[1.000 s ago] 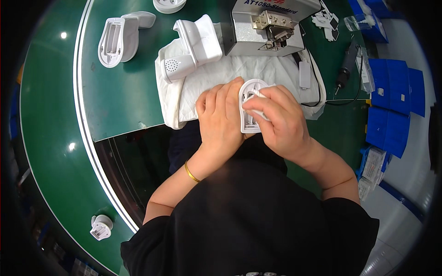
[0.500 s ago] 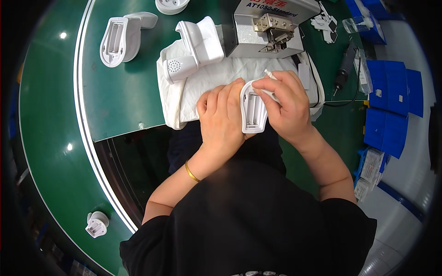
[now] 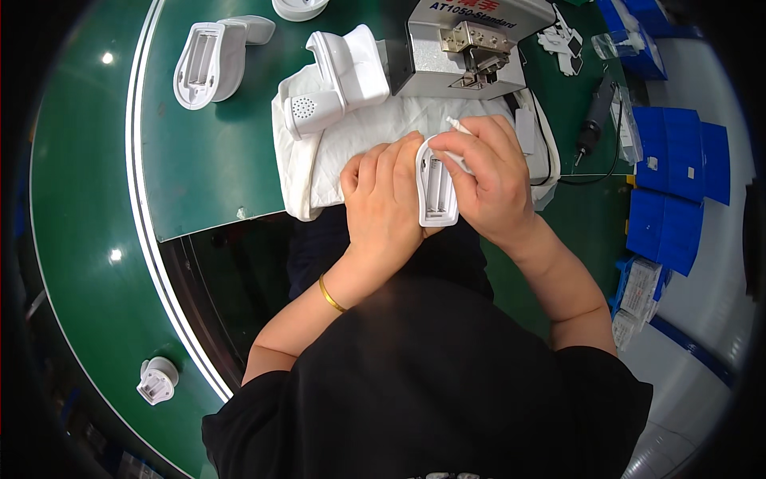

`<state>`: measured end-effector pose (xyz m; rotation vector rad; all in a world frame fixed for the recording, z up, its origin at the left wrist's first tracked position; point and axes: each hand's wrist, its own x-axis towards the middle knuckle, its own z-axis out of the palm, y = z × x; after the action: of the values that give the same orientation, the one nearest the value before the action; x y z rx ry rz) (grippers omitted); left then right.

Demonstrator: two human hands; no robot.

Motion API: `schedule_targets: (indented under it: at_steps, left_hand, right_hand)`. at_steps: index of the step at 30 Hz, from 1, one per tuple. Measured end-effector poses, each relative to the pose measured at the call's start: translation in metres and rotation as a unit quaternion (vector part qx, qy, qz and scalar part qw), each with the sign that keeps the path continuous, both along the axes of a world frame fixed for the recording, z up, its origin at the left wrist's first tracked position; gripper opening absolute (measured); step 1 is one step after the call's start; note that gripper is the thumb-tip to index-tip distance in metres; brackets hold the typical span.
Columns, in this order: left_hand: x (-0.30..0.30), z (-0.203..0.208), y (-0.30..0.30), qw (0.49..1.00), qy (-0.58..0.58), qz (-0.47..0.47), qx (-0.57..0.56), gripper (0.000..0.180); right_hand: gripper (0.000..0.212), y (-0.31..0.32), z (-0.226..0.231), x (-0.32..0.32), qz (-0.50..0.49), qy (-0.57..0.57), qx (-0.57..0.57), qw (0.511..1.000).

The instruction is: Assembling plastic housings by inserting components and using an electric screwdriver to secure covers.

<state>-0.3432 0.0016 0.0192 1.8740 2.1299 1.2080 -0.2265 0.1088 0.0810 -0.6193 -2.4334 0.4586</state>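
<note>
My left hand (image 3: 383,195) is wrapped round a white plastic housing (image 3: 427,217), its open battery compartment facing up. Most of the housing's body is hidden by that hand. My right hand (image 3: 492,180) is closed at the housing's upper end, thumb and forefinger pinched at its rim. Out of the same fist sticks the tip of a thin white stick (image 3: 457,124); its other end is hidden. Beneath both hands lies a folded white cloth (image 3: 407,120) at the table's edge.
A white housing with a speaker grille (image 3: 351,76) rests on the cloth. Behind stands a grey machine (image 3: 427,64). Similar housings sit at the upper left (image 3: 209,68) and lower left (image 3: 158,380). An electric screwdriver (image 3: 594,120) with a cable and blue bins (image 3: 666,152) are on the right.
My right thumb and forefinger have shifted slightly left along the housing's upper rim, and the stick's tip has moved left with them. My left hand keeps its hold.
</note>
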Motion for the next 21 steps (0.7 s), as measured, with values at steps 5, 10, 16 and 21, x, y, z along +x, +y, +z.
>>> schedule_targets:
  at_steps: [5, 10, 16, 21]
  left_hand:
    - [0.000, 0.001, 0.001, 1.000, 0.002, 0.001, -0.005, 0.093]
    - [0.001, 0.000, 0.001, 1.000, 0.000, 0.002, 0.001, 0.093]
    - [0.000, 0.002, 0.002, 1.000, 0.003, -0.003, -0.023, 0.093]
    - [-0.001, 0.000, 0.001, 1.000, 0.010, -0.004, 0.000, 0.095]
  right_hand:
    - [0.023, 0.008, 0.000, 0.008, 0.005, -0.017, 0.007, 1.000]
    - [0.024, 0.005, 0.002, -0.002, 0.041, 0.009, 0.006, 0.999]
    - [0.014, 0.008, 0.010, 0.027, -0.018, -0.056, -0.084, 0.995]
    - [0.013, 0.018, 0.033, 0.045, -0.020, -0.095, -0.262, 0.960]
